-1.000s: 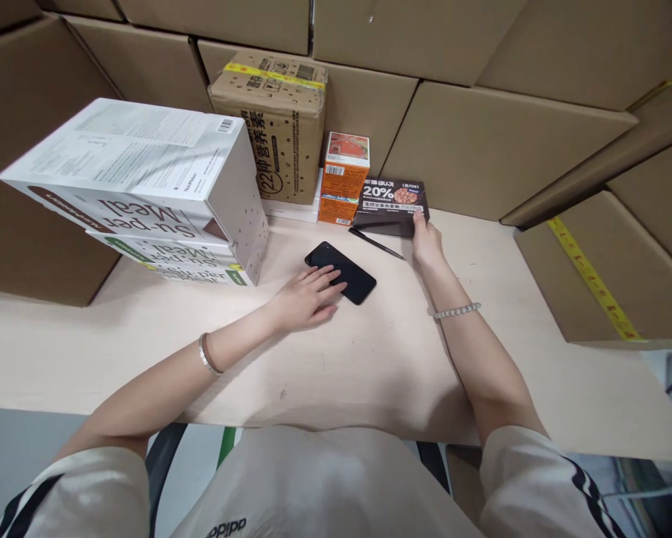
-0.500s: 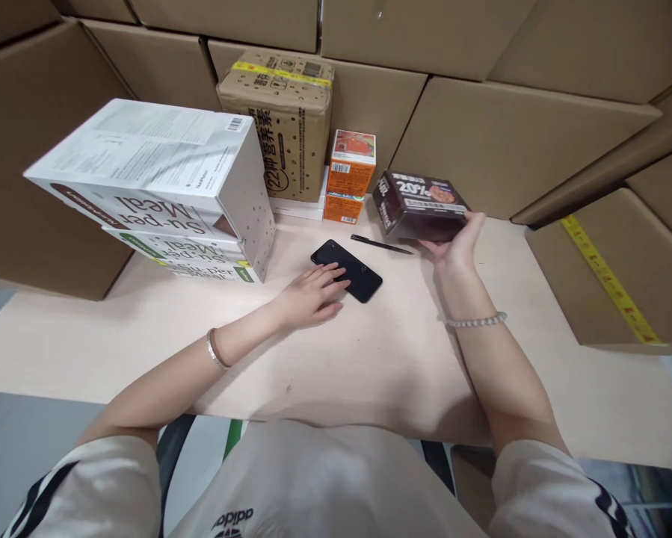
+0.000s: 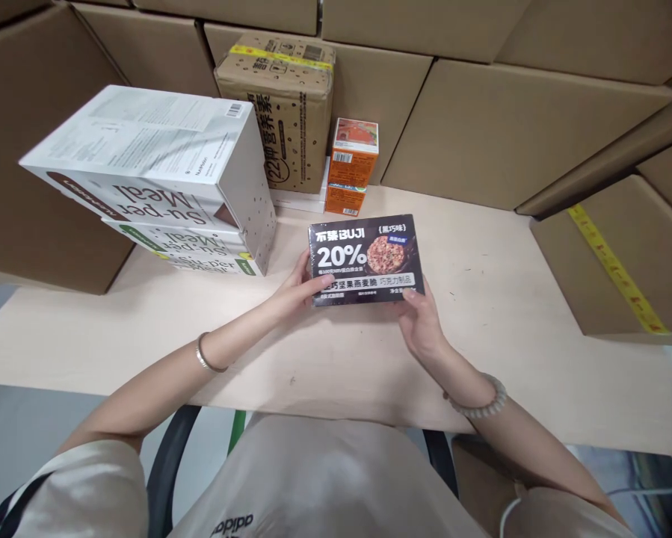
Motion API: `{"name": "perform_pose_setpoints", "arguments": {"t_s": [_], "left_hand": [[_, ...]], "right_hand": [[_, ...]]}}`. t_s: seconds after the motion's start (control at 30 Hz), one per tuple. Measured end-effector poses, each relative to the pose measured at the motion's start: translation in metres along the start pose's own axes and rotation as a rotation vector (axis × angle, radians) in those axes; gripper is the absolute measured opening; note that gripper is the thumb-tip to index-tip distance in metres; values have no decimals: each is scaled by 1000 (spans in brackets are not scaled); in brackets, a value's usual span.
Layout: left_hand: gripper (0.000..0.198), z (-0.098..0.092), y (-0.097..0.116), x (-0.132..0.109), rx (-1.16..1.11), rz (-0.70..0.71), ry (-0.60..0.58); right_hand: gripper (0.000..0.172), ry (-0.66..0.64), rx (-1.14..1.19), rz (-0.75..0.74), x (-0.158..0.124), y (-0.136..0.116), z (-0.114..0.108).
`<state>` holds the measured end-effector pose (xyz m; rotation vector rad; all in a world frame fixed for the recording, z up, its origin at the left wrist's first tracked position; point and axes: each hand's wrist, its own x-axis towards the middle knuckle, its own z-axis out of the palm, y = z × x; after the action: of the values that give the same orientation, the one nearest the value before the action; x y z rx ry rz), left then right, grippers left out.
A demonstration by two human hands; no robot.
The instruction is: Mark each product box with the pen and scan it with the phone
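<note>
Black and glossy, the snack box point(image 3: 366, 258) is held over the desk point(image 3: 481, 314), just in front of the stacked orange cartons point(image 3: 352, 161), with its printed face turned up. Its left edge is gripped by the fingers point(image 3: 320, 285) of the left hand point(image 3: 299, 290), and its lower right edge is pinched by the right hand point(image 3: 422, 325). Left of the orange cartons a stack of white boxes point(image 3: 161, 179) is set. To their right, bare desk is left open as far as a taped brown carton point(image 3: 610, 276).

Table point(image 3: 509, 359): pale wood, wide
Far side: stacked brown cartons point(image 3: 481, 142), wall-like
Floor point(image 3: 10, 441): grey, near left
Light: even, soft
</note>
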<state>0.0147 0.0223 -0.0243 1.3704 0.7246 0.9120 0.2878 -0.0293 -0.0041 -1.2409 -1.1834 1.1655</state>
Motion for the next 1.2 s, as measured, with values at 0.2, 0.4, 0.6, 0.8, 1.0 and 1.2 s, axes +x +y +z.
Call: {"name": "perform_pose_setpoints", "arguments": {"t_s": [0.2, 0.4, 0.6, 0.8, 1.0, 1.2], "left_hand": [[80, -7, 12, -13, 35, 38, 81], [71, -12, 15, -18, 168, 126, 13], [74, -11, 27, -21, 508, 615, -57], [40, -6, 43, -24, 877, 845, -9], [28, -9, 35, -34, 1156, 999, 135], [40, -27, 32, -33, 1047, 1163, -31]], "right_hand": [[64, -135, 115, 106, 1, -8, -5], [65, -175, 188, 73, -2, -16, -12], [73, -252, -260, -344, 6, -22, -27], [48, -189, -491, -502, 4, -19, -30], [56, 13, -242, -219, -5, -28, -20], [78, -253, 113, 152, -8, -38, -16]]}}
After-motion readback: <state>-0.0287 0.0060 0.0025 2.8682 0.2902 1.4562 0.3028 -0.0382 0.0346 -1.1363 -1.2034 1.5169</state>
